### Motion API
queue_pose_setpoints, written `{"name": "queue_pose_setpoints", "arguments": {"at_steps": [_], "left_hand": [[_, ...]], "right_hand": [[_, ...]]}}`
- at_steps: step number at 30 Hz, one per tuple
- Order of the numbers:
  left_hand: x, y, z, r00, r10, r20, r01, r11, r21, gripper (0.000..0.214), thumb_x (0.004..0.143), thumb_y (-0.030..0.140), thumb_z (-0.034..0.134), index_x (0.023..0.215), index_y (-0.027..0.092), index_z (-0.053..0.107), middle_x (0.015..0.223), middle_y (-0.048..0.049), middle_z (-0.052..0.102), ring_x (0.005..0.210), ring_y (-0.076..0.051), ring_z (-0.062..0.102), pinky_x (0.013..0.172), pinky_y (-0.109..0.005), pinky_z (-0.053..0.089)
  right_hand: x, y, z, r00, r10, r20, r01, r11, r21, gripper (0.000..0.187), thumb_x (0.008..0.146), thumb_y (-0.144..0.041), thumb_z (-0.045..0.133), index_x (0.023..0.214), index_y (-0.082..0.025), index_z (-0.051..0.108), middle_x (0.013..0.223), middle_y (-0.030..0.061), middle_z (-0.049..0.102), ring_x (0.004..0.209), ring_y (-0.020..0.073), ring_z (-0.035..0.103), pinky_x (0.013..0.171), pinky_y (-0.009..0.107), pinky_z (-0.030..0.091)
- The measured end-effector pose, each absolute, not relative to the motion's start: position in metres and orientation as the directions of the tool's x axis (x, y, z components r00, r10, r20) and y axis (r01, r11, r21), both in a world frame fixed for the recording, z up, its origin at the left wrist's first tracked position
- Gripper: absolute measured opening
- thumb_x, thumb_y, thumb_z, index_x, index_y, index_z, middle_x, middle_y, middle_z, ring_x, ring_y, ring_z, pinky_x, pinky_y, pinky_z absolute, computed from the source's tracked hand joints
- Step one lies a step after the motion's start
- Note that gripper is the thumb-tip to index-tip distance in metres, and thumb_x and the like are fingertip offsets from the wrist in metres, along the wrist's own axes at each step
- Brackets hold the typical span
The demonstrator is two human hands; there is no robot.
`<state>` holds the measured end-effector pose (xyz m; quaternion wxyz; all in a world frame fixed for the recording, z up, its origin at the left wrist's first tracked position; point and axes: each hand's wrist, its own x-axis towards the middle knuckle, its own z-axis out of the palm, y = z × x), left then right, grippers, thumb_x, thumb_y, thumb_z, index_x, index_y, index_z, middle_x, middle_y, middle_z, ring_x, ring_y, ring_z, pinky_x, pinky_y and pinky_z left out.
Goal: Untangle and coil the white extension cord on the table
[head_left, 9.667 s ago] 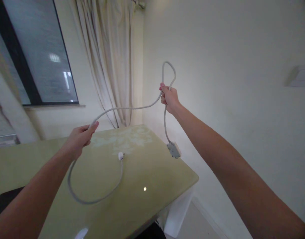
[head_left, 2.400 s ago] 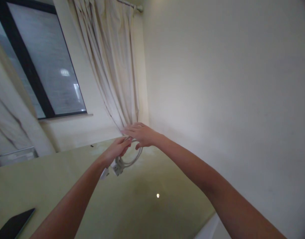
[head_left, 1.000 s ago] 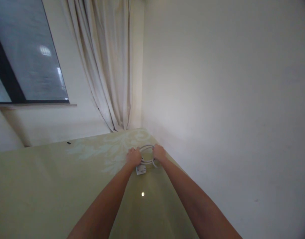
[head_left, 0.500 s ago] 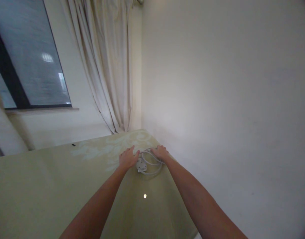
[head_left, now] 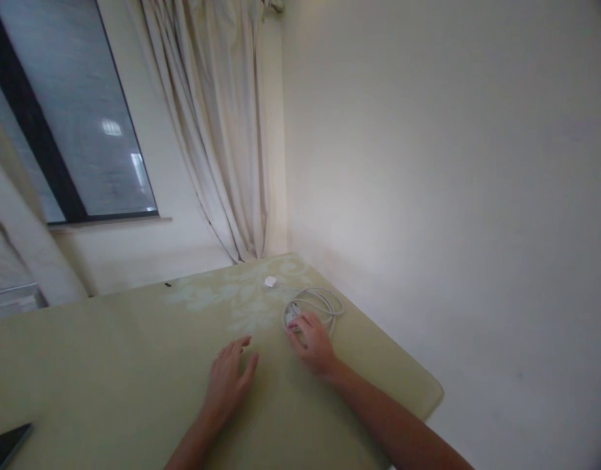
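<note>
- The right hand [head_left: 313,339] is curving over the near left side of the coil, with its fingertips reaching the block. Its grip is standing half bent; whether it is holding the block or only touching it cannot be told.
- The left hand [head_left: 229,375] is showing a loose, open grip with nothing in it, thumb standing apart from the fingers; it is staying clear of the coil, to the near left.
- The block [head_left: 292,309] is lying at the left of the coil, within a loop, and is being partly covered by the fingers.
- The cord [head_left: 332,297] is lying on the counter in several overlapping loops, near the right edge.
- The plug [head_left: 270,282] is lying beyond the block, to its left, with a short stretch of cord leading to the loops.
- The counter [head_left: 134,352] is bearing a pale leafy pattern [head_left: 202,294] toward its far corner.
- A small black piece [head_left: 168,284] is lying near the far edge; a dark flat object [head_left: 6,444] is entering at lower left.
- Behind, a curtain [head_left: 222,130] is hanging between the window [head_left: 80,117] and the bare wall [head_left: 428,163].
</note>
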<state>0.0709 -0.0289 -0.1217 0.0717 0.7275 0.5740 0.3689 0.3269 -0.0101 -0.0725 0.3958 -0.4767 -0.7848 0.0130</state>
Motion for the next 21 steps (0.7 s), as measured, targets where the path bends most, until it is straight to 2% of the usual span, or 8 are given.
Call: {"name": "queue_pose_setpoints", "arguments": {"at_steps": [2, 4, 7, 9, 12, 16, 18, 21], "left_hand": [[0.075, -0.03, -0.117, 0.1, 0.891, 0.443, 0.763, -0.355, 0.541, 0.041, 0.097, 0.046, 0.048, 0.122, 0.019, 0.067, 0.12, -0.0132, 0.074, 0.111, -0.029, 0.069, 0.1, -0.048, 0.051], [0.078, -0.03, -0.112, 0.126, 0.895, 0.427, 0.76, -0.364, 0.539, 0.038, 0.096, 0.043, 0.049, 0.119, 0.019, 0.068, 0.117, -0.0123, 0.075, 0.108, -0.028, 0.069, 0.099, -0.047, 0.051], [0.078, -0.031, -0.108, 0.139, 0.904, 0.404, 0.764, -0.358, 0.537, 0.037, 0.096, 0.041, 0.049, 0.116, 0.018, 0.07, 0.114, -0.0126, 0.075, 0.109, -0.029, 0.069, 0.1, -0.047, 0.05], [0.077, -0.032, -0.108, 0.144, 0.905, 0.401, 0.765, -0.359, 0.535, 0.036, 0.096, 0.041, 0.049, 0.113, 0.018, 0.071, 0.113, -0.0127, 0.076, 0.11, -0.029, 0.068, 0.101, -0.047, 0.049], [0.076, -0.032, -0.109, 0.159, 0.9, 0.407, 0.763, -0.374, 0.528, 0.034, 0.097, 0.041, 0.048, 0.109, 0.019, 0.071, 0.113, -0.0115, 0.076, 0.11, -0.028, 0.068, 0.102, -0.047, 0.048], [0.077, -0.032, -0.108, 0.171, 0.901, 0.398, 0.763, -0.377, 0.526, 0.032, 0.099, 0.039, 0.046, 0.107, 0.02, 0.071, 0.111, -0.0106, 0.075, 0.108, -0.027, 0.067, 0.1, -0.045, 0.048], [0.078, -0.033, -0.106, 0.176, 0.905, 0.387, 0.767, -0.373, 0.523, 0.033, 0.099, 0.038, 0.044, 0.105, 0.02, 0.071, 0.11, -0.0106, 0.074, 0.107, -0.027, 0.067, 0.099, -0.044, 0.048], [0.08, -0.034, -0.103, 0.199, 0.906, 0.374, 0.783, -0.377, 0.496, 0.032, 0.099, 0.034, 0.043, 0.102, 0.021, 0.072, 0.107, -0.0102, 0.073, 0.105, -0.026, 0.067, 0.097, -0.042, 0.047]], "right_hand": [[0.322, -0.019, -0.076, -0.344, 0.725, 0.596, 0.739, 0.601, -0.305, 0.031, 0.099, -0.044, 0.057, 0.112, -0.018, 0.07, 0.111, 0.0127, 0.07, 0.107, 0.0284, 0.062, 0.099, 0.044, 0.048], [0.324, -0.018, -0.076, -0.367, 0.747, 0.554, 0.774, 0.576, -0.264, 0.054, 0.092, -0.055, 0.066, 0.128, -0.015, 0.065, 0.126, 0.0177, 0.067, 0.118, 0.0341, 0.059, 0.106, 0.049, 0.045], [0.337, -0.008, -0.074, -0.318, 0.841, 0.437, 0.83, 0.47, -0.302, 0.094, 0.078, -0.066, 0.078, 0.15, -0.012, 0.05, 0.147, 0.0226, 0.056, 0.132, 0.0408, 0.053, 0.114, 0.054, 0.04], [0.347, -0.002, -0.075, -0.335, 0.875, 0.349, 0.833, 0.448, -0.325, 0.1, 0.075, -0.062, 0.081, 0.156, -0.015, 0.044, 0.152, 0.0223, 0.052, 0.135, 0.0409, 0.053, 0.115, 0.054, 0.041], [0.359, 0.003, -0.077, -0.342, 0.888, 0.308, 0.804, 0.446, -0.394, 0.082, 0.085, -0.047, 0.077, 0.155, -0.017, 0.047, 0.146, 0.0201, 0.059, 0.128, 0.035, 0.061, 0.109, 0.047, 0.048], [0.364, 0.01, -0.081, -0.299, 0.875, 0.38, 0.726, 0.467, -0.504, 0.045, 0.096, -0.026, 0.06, 0.14, -0.019, 0.063, 0.129, 0.0155, 0.071, 0.116, 0.029, 0.069, 0.105, 0.044, 0.052], [0.359, 0.014, -0.083, -0.226, 0.871, 0.437, 0.669, 0.465, -0.58, 0.039, 0.096, -0.023, 0.057, 0.134, -0.021, 0.067, 0.123, 0.0133, 0.074, 0.112, 0.0276, 0.071, 0.102, 0.044, 0.054], [0.346, 0.027, -0.08, -0.086, 0.899, 0.43, 0.625, 0.385, -0.679, 0.039, 0.099, -0.024, 0.051, 0.136, -0.021, 0.063, 0.108, 0.0108, 0.077, 0.087, 0.0218, 0.074, 0.081, 0.036, 0.06]]}}
